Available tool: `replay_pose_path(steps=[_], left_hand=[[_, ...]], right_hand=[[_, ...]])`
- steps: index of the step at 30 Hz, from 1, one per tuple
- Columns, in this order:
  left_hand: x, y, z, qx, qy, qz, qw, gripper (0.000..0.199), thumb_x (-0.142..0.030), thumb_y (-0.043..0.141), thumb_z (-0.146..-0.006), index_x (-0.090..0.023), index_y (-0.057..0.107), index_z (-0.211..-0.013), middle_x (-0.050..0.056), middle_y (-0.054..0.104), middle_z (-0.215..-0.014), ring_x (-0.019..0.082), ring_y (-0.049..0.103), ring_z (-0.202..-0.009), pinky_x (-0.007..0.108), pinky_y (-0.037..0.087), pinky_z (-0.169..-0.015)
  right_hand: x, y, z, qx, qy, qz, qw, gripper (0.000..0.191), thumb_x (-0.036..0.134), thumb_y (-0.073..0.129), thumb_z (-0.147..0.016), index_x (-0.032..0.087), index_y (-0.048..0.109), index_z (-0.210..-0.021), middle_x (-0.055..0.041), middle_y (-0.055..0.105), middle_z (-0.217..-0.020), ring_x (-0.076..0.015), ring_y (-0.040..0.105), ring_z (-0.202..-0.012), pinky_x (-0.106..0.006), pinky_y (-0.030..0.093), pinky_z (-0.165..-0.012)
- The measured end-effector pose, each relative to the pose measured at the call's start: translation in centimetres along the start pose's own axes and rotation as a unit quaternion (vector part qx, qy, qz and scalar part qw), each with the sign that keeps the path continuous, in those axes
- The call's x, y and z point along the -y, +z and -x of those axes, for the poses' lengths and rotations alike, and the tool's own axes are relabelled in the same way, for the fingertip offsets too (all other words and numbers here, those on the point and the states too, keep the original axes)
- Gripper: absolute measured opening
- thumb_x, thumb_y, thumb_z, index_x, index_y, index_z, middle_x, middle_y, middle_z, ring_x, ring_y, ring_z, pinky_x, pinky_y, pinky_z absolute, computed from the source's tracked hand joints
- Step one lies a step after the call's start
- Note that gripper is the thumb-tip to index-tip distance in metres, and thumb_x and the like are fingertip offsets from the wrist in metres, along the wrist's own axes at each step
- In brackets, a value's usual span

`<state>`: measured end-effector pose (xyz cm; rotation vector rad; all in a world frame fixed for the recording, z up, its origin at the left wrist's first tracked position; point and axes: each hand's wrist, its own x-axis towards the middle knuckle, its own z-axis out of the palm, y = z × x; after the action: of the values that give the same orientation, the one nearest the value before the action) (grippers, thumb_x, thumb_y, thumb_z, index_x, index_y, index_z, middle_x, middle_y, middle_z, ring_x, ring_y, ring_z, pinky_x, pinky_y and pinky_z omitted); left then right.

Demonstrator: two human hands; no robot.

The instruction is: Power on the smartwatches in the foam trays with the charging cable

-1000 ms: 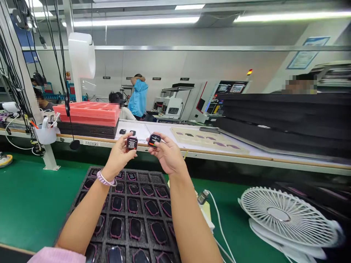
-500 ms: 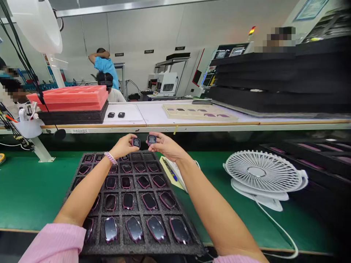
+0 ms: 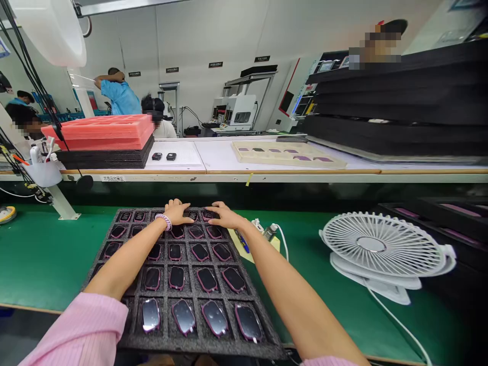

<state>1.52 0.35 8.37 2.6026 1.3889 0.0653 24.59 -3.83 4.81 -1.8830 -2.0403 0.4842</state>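
A black foam tray [image 3: 267, 325] lies in front of me, divided into square pockets. Most pockets in view hold a dark, rounded-rectangle watch-like case with a purple rim, such as this case [image 3: 215, 317]. Over the back row, my left hand [image 3: 176, 212] has its thumb and fingers apart beside a small case [image 3: 193, 215] lying in its pocket. My right hand [image 3: 225, 217] reaches the back right corner, thumb and forefinger spread around another case [image 3: 208, 215] in the corner pocket. Both hands look open. My left forearm hides part of the left columns.
Right of the tray are a yellow notepad [image 3: 244, 250] with a pen and a white cable, then a white fan [image 3: 385, 249]. A shelf [image 3: 217, 160] behind carries red foam trays [image 3: 102, 133], two small black cases, a beige tray [image 3: 290, 158] and stacked black trays [image 3: 381, 112].
Both hands have lowered from above the tray's back edge into its back row. The two cases they held now lie in back-row pockets, released. The camera view has shifted slightly.
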Motion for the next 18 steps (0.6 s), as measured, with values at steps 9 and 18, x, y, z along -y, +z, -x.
replay_pose_path(steps=[9, 18], left_hand=[[10.6, -7.6, 9.6, -0.032, -0.086, -0.044, 0.995, 0.042, -0.046, 0.055, -0.091, -0.019, 0.068, -0.121, 0.011, 0.068, -0.116, 0.028, 0.058, -0.113, 0.033, 0.044, -0.098], [15.2, -1.7, 15.9, -0.007, -0.192, -0.051, 0.98, 0.047, -0.05, 0.062, -0.086, -0.01, 0.068, -0.111, 0.021, 0.065, -0.114, 0.034, 0.062, -0.111, 0.038, 0.05, -0.09]], right_hand=[[6.1, 0.7, -0.4, 0.002, -0.052, 0.083, 0.995, 0.051, 0.02, 0.056, -0.093, 0.018, 0.055, -0.143, -0.02, 0.048, -0.139, -0.0348, 0.047, -0.131, -0.047, 0.04, -0.106], [20.6, 9.1, -2.4, 0.102, -0.192, 0.038, 0.975, 0.028, 0.033, 0.061, -0.095, 0.02, 0.069, -0.118, -0.0143, 0.058, -0.118, -0.0296, 0.056, -0.115, -0.041, 0.042, -0.099]])
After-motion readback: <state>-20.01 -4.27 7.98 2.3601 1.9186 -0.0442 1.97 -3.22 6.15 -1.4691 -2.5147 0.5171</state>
